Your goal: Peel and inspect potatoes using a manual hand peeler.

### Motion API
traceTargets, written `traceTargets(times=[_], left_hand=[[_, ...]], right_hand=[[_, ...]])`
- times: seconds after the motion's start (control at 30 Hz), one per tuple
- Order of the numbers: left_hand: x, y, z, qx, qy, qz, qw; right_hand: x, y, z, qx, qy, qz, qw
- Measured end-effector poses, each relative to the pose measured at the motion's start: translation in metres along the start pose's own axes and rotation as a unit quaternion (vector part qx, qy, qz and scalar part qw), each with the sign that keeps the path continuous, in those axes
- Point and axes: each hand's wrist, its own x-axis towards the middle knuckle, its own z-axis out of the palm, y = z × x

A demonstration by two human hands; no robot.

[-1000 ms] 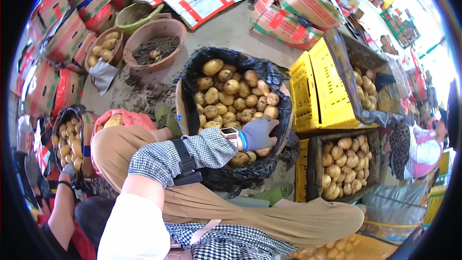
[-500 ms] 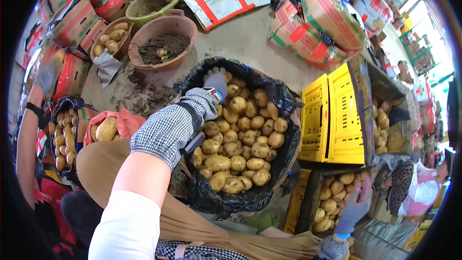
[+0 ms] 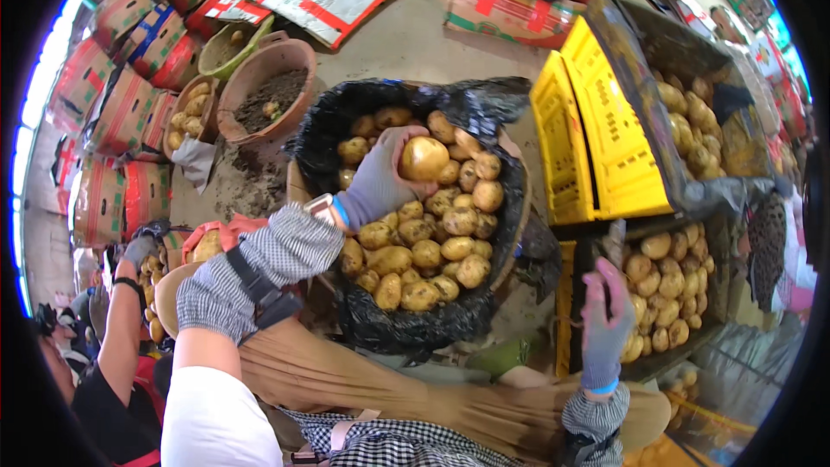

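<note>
A grey glove covers my left hand [image 3: 380,177], whose fingers and thumb are wrapped round a large yellow potato [image 3: 424,158]. This is just above the potato heap in a round container lined with black plastic [image 3: 415,329]. Many potatoes [image 3: 419,255] there have dirt patches on their skins. To the right, my gloved right hand [image 3: 607,324] is raised with pinkish fingers stretched and apart, and I see nothing in it. It is beside a dark-lined yellow crate of potatoes [image 3: 666,285].
Yellow crates [image 3: 609,121] stand right of the lined container, one holding potatoes. Far left are a brown tub of soil [image 3: 268,91], a green tub [image 3: 229,47] and a bowl of potatoes [image 3: 192,112]. Stacked cartons [image 3: 95,82] lie behind. Another person's arm [image 3: 121,320] is at left.
My left hand has come away from the heap's far left edge, moving nearer and right, and now grips a potato. The right hand has risen off the crate's potatoes. The view has shifted.
</note>
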Motion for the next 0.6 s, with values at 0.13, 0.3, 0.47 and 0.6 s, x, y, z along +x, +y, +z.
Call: traceTargets(times=[0.13, 0.3, 0.47, 0.6], left_hand=[[-0.031, 0.073, 0.029, -0.227, -0.059, 0.044, 0.971], [-0.057, 0.134, 0.084, -0.375, -0.101, 0.175, 0.905], [-0.074, 0.145, 0.099, -0.327, -0.098, 0.094, 0.935], [-0.080, 0.140, 0.101, -0.238, -0.116, 0.082, 0.961]], right_hand=[[-0.006, -0.025, 0.020, 0.225, -0.147, 0.152, 0.951], [-0.017, -0.008, 0.032, 0.504, -0.315, 0.215, 0.775], [-0.019, 0.008, 0.022, 0.443, -0.202, 0.086, 0.869], [-0.017, 0.006, 0.030, 0.262, -0.027, -0.084, 0.961]])
